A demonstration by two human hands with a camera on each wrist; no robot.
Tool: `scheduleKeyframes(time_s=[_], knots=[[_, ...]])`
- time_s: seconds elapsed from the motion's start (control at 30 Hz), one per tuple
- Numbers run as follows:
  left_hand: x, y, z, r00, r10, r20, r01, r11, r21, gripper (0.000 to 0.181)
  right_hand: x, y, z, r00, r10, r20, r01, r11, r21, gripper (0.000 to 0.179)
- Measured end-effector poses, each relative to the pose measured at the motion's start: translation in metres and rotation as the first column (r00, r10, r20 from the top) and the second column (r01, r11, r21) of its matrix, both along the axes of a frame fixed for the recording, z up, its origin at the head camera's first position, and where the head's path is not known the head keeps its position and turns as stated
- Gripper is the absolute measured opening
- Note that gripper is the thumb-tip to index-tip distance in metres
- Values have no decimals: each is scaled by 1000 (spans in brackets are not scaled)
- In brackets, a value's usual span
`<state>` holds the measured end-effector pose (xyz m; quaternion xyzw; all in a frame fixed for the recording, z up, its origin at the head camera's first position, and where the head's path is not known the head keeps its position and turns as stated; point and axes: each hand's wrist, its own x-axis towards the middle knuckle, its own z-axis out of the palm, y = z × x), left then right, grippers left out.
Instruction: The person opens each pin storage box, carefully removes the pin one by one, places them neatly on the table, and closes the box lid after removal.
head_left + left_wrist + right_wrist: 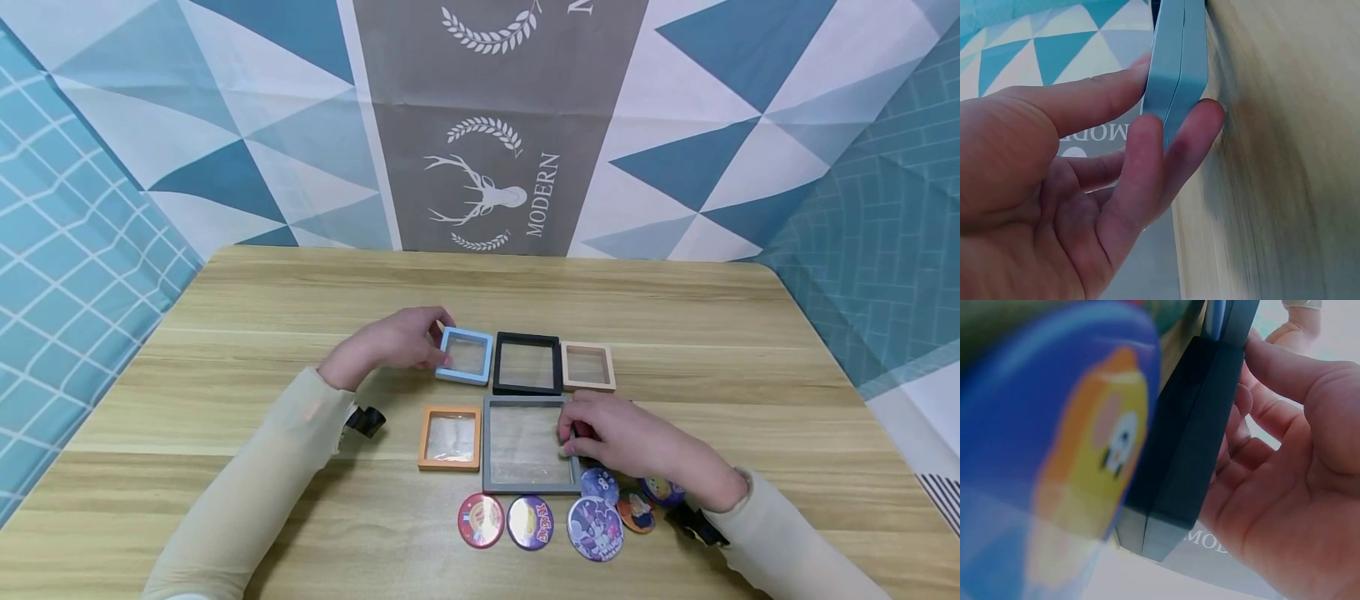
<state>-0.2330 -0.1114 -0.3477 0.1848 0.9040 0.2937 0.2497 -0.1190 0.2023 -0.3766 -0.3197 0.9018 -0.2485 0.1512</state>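
Note:
At the back left of the group, my left hand (405, 337) pinches the light blue square frame (1175, 69) by its left edge, thumb on one side and fingers around the other. My right hand (611, 429) has its thumb and curled fingertips at the right edge of the large grey frame (491, 446). Beneath the right palm lies a black frame (1179, 450), mostly hidden in the head view. To the right of the blue frame stand another black frame (527, 389) and a pale pink frame (588, 386). An orange frame (450, 465) lies left of the grey one.
Round badges lie along the near side: a red one (481, 521), a purple one (530, 522), a large purple one (596, 528) and several beside the right wrist, including a blue one with a yellow figure (1104, 437). A patterned cloth (480, 125) hangs behind the wooden table (285, 283).

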Motion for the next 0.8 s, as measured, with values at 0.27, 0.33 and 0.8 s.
scheduleKeyframes(time_s=[0.27, 0.33, 0.8], knots=[[1, 7, 0, 1000, -18, -13, 18, 999, -31, 53, 4, 2, 0, 1000, -21, 8, 21, 1000, 3, 13], [1, 9, -1, 1000, -21, -21, 20, 999, -43, 53, 5, 3, 0, 1000, -23, 5, 23, 1000, 4, 12], [18, 10, 6, 955, -91, -283, 56, 990, -128, 41, 6, -1, 2, 998, -2, -64, 7, 997, 75, 4]])
